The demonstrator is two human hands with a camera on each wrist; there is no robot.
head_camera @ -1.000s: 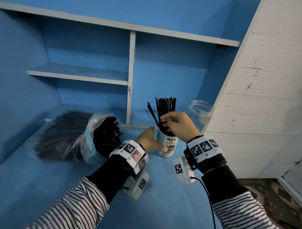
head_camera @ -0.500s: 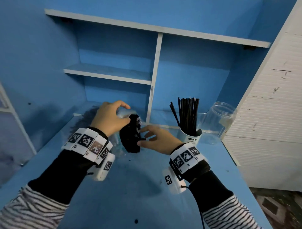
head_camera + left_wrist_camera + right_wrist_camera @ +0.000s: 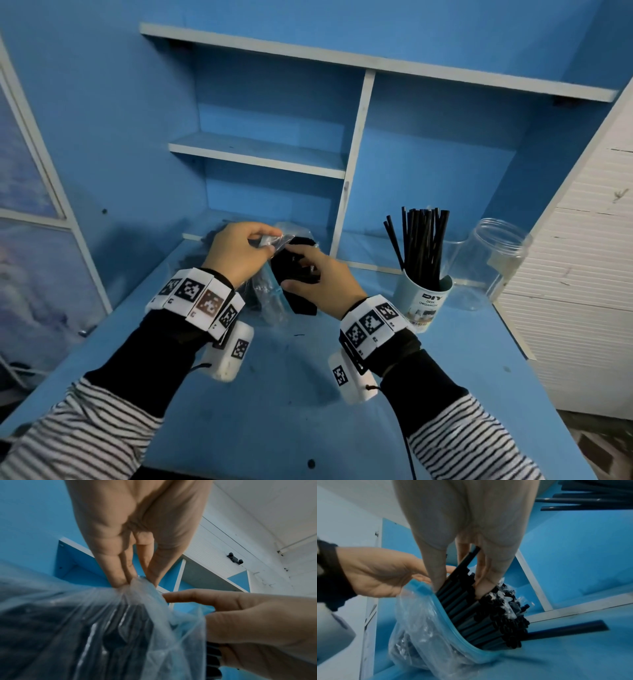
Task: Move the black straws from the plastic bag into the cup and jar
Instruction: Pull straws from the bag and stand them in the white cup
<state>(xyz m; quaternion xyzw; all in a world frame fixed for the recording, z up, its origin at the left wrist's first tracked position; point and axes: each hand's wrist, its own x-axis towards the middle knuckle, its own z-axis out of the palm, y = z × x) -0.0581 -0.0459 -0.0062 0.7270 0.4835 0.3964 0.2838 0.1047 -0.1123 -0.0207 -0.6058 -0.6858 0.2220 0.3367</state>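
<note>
Over at the plastic bag (image 3: 267, 298) on the blue surface (image 3: 291, 394), left hand (image 3: 236, 253) pinches its rim while right hand (image 3: 318, 277) closes round another bunch of black straws (image 3: 471, 601), so next it probably lifts them toward the empty jar (image 3: 493, 263) beside the stuffed cup (image 3: 419, 305).

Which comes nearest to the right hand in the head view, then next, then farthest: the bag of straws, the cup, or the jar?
1. Bag of straws: at the right hand's fingers, to its left.
2. Cup: on the table, to the hand's right.
3. Jar: farthest right, beyond the cup.
</note>
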